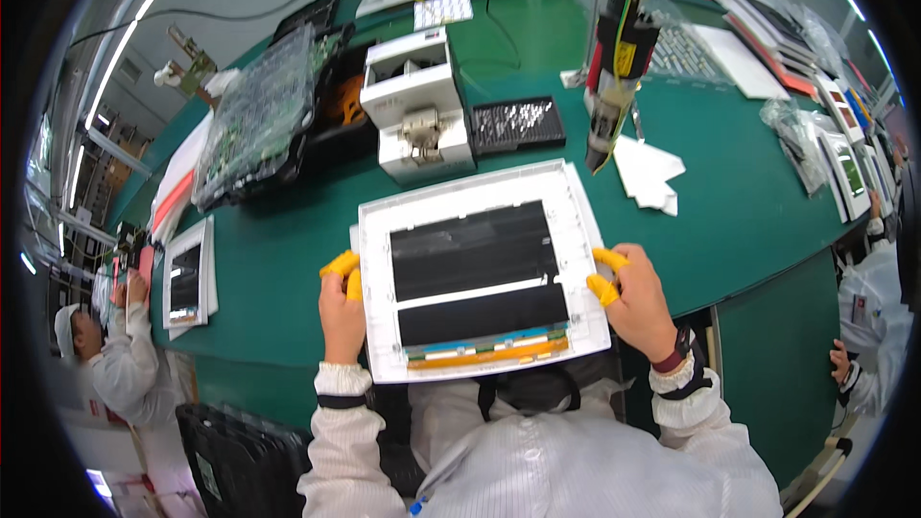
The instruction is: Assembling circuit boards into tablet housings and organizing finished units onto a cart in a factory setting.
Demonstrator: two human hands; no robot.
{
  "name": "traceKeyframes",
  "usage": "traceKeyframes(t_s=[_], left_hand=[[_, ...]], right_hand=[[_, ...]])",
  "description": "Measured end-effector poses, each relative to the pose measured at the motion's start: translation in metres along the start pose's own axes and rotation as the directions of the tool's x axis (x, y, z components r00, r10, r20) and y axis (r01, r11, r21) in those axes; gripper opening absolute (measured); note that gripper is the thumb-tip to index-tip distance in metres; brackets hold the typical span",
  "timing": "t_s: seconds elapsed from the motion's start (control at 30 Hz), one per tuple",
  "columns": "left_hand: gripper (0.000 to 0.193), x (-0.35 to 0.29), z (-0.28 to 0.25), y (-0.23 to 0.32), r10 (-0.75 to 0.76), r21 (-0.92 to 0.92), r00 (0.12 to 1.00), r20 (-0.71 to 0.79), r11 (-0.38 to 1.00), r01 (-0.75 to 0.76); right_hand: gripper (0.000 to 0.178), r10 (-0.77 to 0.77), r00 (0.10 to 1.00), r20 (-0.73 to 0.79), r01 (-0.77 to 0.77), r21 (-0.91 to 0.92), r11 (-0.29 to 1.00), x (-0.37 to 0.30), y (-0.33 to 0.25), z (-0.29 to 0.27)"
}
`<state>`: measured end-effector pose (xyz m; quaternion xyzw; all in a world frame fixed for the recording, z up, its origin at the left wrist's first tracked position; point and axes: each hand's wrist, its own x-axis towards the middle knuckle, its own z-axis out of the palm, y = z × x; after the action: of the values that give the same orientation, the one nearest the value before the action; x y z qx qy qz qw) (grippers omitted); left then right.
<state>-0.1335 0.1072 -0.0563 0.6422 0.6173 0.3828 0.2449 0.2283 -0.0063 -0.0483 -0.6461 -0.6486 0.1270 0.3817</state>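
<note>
Between my two hands is a white rectangular plastic housing (379, 230), its inner side facing up. A black panel (470, 254) sits inside it, crossed by a white bar, with an orange and blue strip along the near edge. My left hand (342, 312) grips the left edge, and my right hand (633, 302) grips the right edge. Yellow finger covers show on the thumb and a finger of each. Beyond the housing stands a white box-shaped screw feeder (413, 101). A black and red electric screwdriver (619, 62) hangs upright to the right of it.
A black tray of circuit boards (264, 110) under clear plastic lies at left. A small black tray (518, 125) and white paper (650, 173) rest on the green table (729, 201). Another white housing (187, 273) lies far left. Co-workers sit at both sides.
</note>
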Motion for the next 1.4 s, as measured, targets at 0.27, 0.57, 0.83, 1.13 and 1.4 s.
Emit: traceKeyframes(t_s=[0.27,0.57,0.83,1.13,1.4], left_hand=[[0.02,-0.006,-0.001,-0.012,0.011,-0.049,1.0,-0.024,0.999,-0.012],[0.026,-0.005,0.006,-0.018,0.022,-0.155,0.999,-0.042,0.987,-0.029],[0.026,-0.004,0.0,-0.022,0.126,-0.03,0.985,-0.115,0.991,-0.13],[0.027,-0.008,-0.007,-0.015,0.018,-0.036,1.0,-0.013,0.999,-0.019],[0.027,-0.003,-0.021,-0.01,0.125,0.068,0.992,0.031,0.99,-0.127]], right_hand=[[0.021,0.085,0.989,0.122,-0.099,0.107,0.989,0.005,0.001,0.001],[0.031,0.023,0.998,-0.061,-0.018,0.079,0.997,0.009,0.0,0.013],[0.028,-0.008,0.997,-0.078,0.007,-0.014,1.0,0.014,-0.01,0.014],[0.025,0.08,0.994,-0.07,-0.078,0.033,0.996,0.001,-0.013,0.015],[0.025,0.047,0.997,-0.067,-0.037,0.143,0.989,0.001,0.005,0.022]])
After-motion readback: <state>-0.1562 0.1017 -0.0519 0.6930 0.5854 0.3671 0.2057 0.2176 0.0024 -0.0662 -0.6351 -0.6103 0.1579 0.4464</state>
